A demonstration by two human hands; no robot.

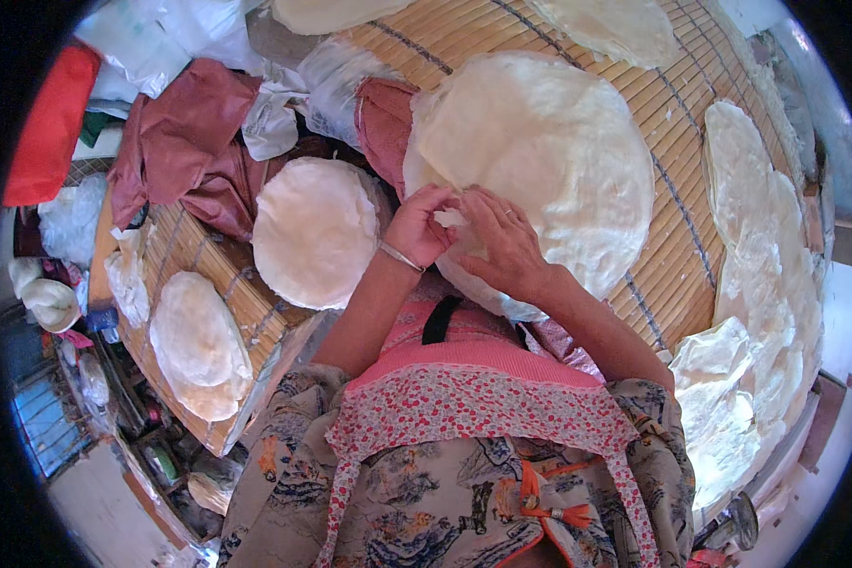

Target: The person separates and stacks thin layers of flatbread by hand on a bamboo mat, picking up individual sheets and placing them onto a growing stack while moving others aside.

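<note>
— What are the fingers doing?
— The left hand (418, 225) and right hand (504, 241) meet at the near edge of the big round sheet (540, 161); the fingertips of both are pinched together on a thin layer of its rim. A bangle (399, 256) sits on the left wrist.
— Where does that sheet lie?
— On the slatted bamboo mat (677, 123), just in front of the person.
— What lies around the sheet?
— Left of it, a smaller white stack (314, 232); farther left, another round sheet (199, 343) on a second mat. Red cloth (194, 142) is bunched up beyond the stack. Right of the big sheet, a row of overlapping sheets (757, 284) runs along the mat's edge.
— Any open room?
— A bare strip of mat between the big sheet and that row.
</note>
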